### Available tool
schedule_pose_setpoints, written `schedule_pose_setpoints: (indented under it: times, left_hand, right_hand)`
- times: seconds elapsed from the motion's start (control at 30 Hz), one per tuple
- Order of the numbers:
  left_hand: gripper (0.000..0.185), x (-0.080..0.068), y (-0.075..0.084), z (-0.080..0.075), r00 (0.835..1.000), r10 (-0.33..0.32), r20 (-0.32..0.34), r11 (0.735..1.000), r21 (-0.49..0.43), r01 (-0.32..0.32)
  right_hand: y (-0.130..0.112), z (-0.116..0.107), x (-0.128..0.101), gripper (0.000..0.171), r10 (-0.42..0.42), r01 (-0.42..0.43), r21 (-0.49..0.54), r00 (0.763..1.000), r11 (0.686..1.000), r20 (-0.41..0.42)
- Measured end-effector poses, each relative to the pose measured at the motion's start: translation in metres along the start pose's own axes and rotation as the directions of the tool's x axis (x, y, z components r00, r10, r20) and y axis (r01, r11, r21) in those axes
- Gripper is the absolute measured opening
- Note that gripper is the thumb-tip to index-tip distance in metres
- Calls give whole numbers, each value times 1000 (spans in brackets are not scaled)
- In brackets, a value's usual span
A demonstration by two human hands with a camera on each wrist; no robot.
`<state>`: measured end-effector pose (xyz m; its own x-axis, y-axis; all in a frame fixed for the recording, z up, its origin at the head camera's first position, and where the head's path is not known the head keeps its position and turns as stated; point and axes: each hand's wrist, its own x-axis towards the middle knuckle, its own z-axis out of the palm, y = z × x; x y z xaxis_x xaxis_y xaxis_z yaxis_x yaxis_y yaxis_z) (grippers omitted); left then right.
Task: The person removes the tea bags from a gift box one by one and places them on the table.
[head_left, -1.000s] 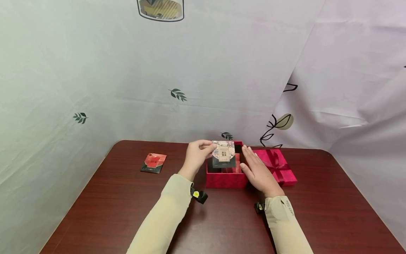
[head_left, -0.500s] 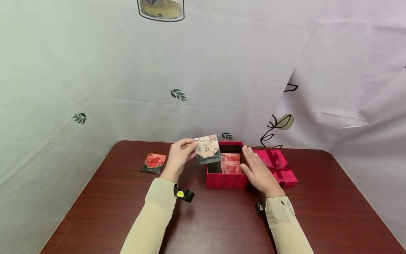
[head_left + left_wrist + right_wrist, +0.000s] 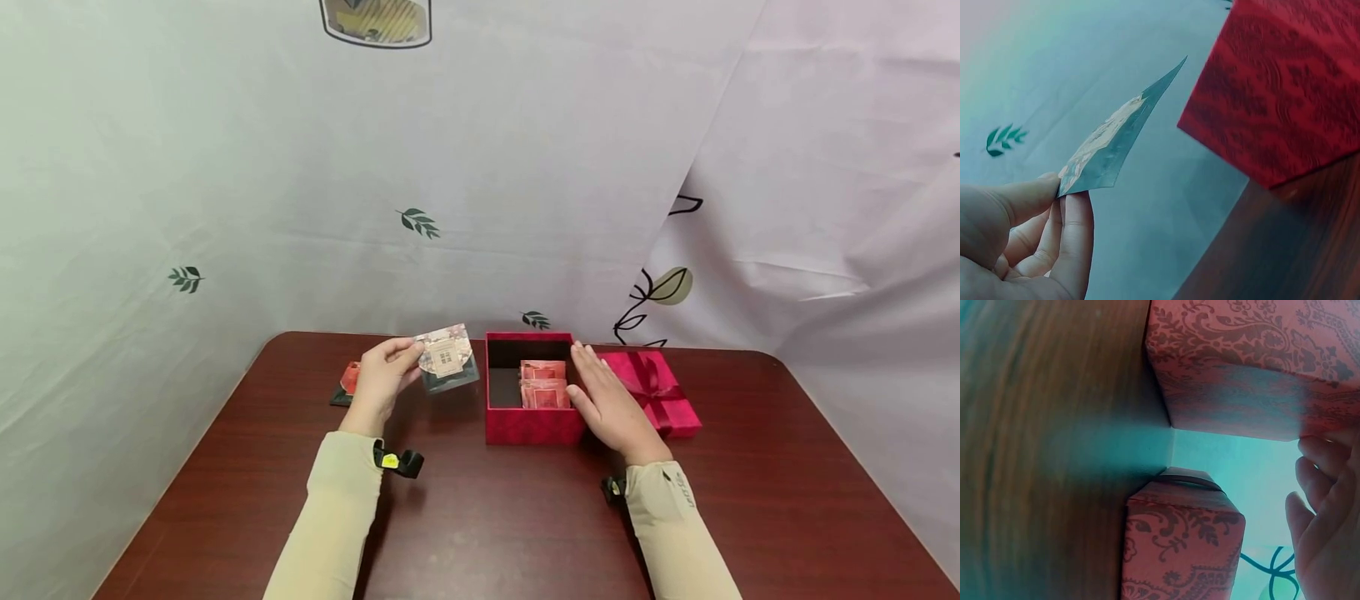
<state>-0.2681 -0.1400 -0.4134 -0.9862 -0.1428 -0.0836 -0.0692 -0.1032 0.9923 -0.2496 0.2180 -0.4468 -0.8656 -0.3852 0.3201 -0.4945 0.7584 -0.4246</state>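
Note:
My left hand (image 3: 382,379) pinches a flat square sachet (image 3: 447,360) by its left edge, between thumb and fingers, in the air left of the red box. Its front has a floral pattern, a pale label and a dark lower part. In the left wrist view the sachet (image 3: 1104,140) shows nearly edge-on. The patterned red box (image 3: 534,427) stands without its lid, and red sachets (image 3: 544,393) lie in its right part. With fingers straight, my right hand (image 3: 618,407) rests against the box's right rim. The right wrist view shows those fingers touching the box (image 3: 1241,394).
Right of the box lies its red lid (image 3: 660,392) with a ribbon bow, partly behind my right hand. A red and dark sachet (image 3: 349,379) lies on the wooden table (image 3: 480,517) at left, partly covered by my left hand. A pale curtain hangs behind.
My left hand has carried the floral sachet from above the box leftward, uncovering the red sachets inside. It now partly covers the sachet on the table. My right hand has stayed at the box.

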Motion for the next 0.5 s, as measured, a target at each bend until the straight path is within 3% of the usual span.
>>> schedule_pose_setpoints:
  times: [0.5]
  left_hand:
    - [42, 5, -22, -27, 998, -67, -15, 998, 14, 67]
  right_hand:
    - [-1, 0, 0, 67, 17, -17, 7, 1000, 1000, 8]
